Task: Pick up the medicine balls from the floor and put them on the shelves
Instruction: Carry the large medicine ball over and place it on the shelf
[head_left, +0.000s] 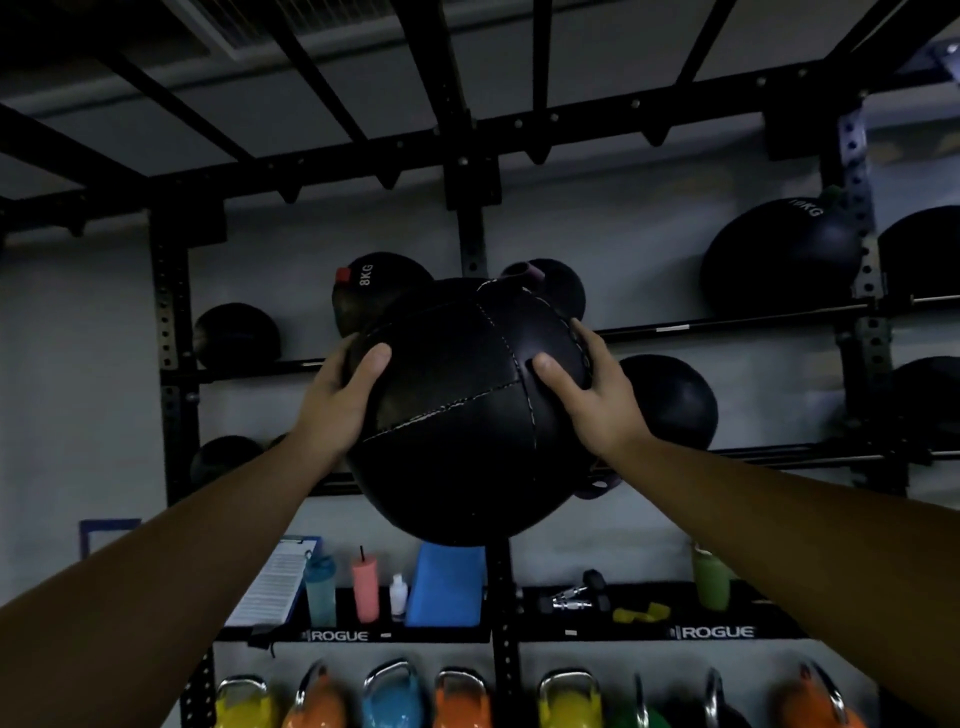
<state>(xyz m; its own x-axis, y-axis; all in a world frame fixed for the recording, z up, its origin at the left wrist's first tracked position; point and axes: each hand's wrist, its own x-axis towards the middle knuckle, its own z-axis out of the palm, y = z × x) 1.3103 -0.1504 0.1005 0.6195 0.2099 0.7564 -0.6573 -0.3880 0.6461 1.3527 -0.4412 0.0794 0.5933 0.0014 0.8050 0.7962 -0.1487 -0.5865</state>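
I hold a large black stitched medicine ball (457, 415) up in front of the rack, at the height of the middle shelf rails (737, 325). My left hand (337, 392) grips its left side and my right hand (587, 389) grips its right side, fingers curled round the leather. Behind it on the upper rail sit an 8KG ball (374, 280) and another black ball (556, 283), both partly hidden.
More black balls rest on the rack: far left (236, 335), lower left (223, 460), right of my hand (675, 400), and a 10KG ball (779, 257). A lower shelf (649, 631) carries bottles, a clipboard and a blue pad. Coloured kettlebells (389, 696) line the bottom.
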